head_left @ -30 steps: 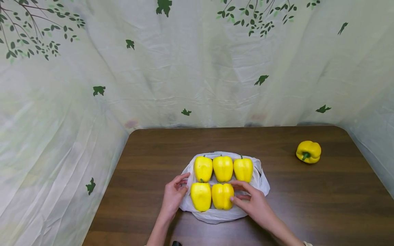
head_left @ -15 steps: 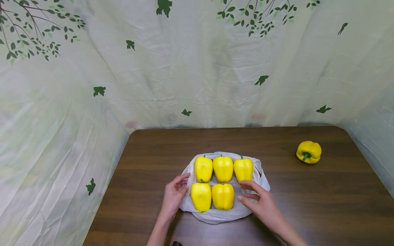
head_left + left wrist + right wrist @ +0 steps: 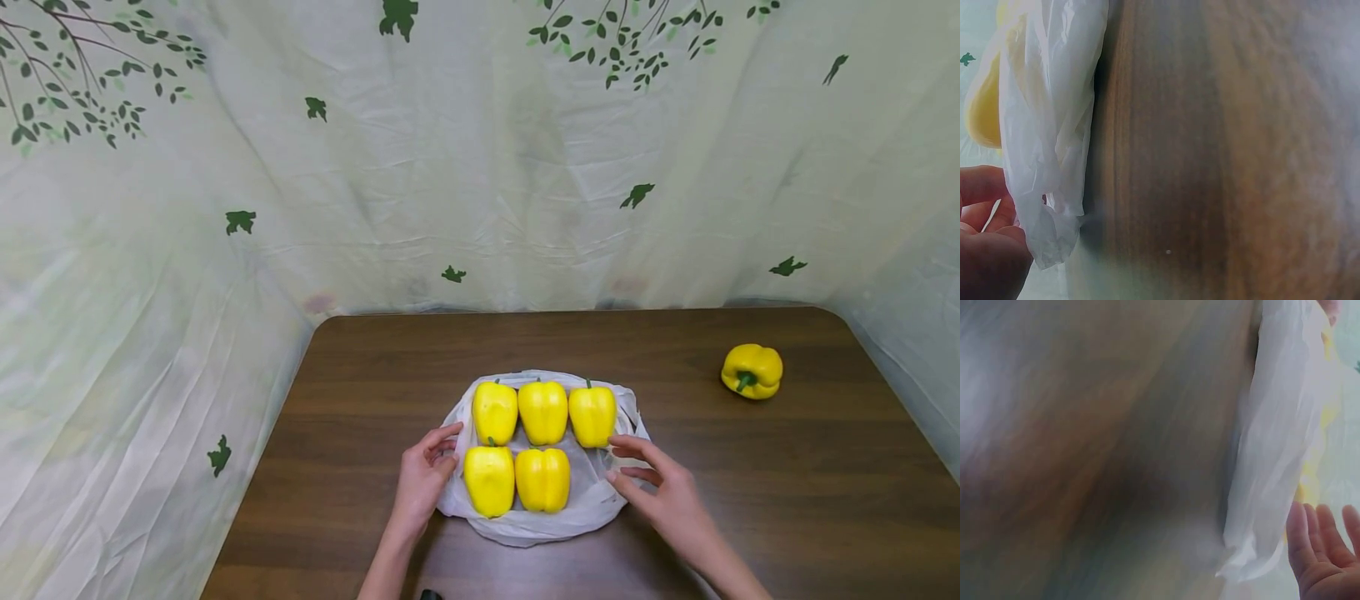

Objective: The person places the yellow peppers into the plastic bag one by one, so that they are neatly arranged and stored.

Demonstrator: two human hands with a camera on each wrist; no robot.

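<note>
Several yellow bell peppers (image 3: pixel 543 480) lie in two rows on a spread white plastic bag (image 3: pixel 525 527), three behind and two in front. The near right spot of the bag holds no pepper. At the bag's left rim, my left hand (image 3: pixel 426 473) holds the plastic with curled fingers; in the left wrist view the bag (image 3: pixel 1047 125) partly hides the fingertips. Over the right rim hovers my right hand (image 3: pixel 663 496), fingers extended and apart, with nothing in it. One more yellow bell pepper (image 3: pixel 752 371) lies alone at the far right, its green stem facing me.
Everything rests on a dark brown wooden table (image 3: pixel 360 392). A pale curtain (image 3: pixel 495 167) with leaf prints stands behind the table and along its sides. A small black object (image 3: pixel 431 594) shows at the bottom edge of the head view.
My right hand has let go of the front-row bell pepper beside the gap and drawn away to the right, to the bag's edge. My left hand and the peppers have stayed put.
</note>
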